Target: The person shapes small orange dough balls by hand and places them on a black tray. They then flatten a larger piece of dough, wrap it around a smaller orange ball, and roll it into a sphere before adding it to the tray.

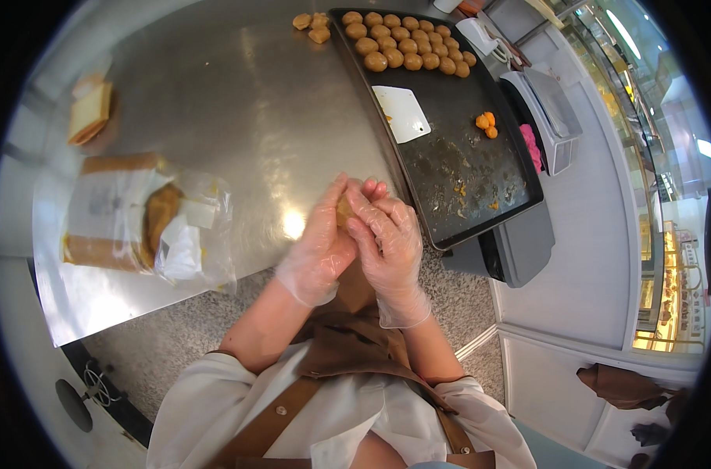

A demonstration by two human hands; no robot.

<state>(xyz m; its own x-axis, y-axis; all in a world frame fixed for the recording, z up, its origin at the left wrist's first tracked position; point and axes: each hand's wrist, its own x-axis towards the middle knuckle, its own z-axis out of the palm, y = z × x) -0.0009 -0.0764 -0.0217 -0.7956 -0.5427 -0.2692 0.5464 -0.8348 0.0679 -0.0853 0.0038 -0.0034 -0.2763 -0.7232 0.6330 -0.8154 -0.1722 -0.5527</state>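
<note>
A piece of light brown dough (344, 212) is cupped between my two hands, mostly hidden by the fingers. My left hand (326, 249) supports it from the left side, in a transparent disposable glove. Over it from the right curl the fingers of my right hand (390, 237), gloved the same way. Both hands are above the near edge of a stainless steel table (261, 123). Just to their right lies a dark baking tray (449, 170) with rows of round brown dough balls (413, 61) at its far end.
On the tray are a white dough scraper (401, 114) and several small orange balls (486, 125). Several dough lumps (319, 35) sit beside its far corner. An opened plastic bag holding a brown block (112, 214) occupies the table's left. A grey bin (519, 246) stands below the tray.
</note>
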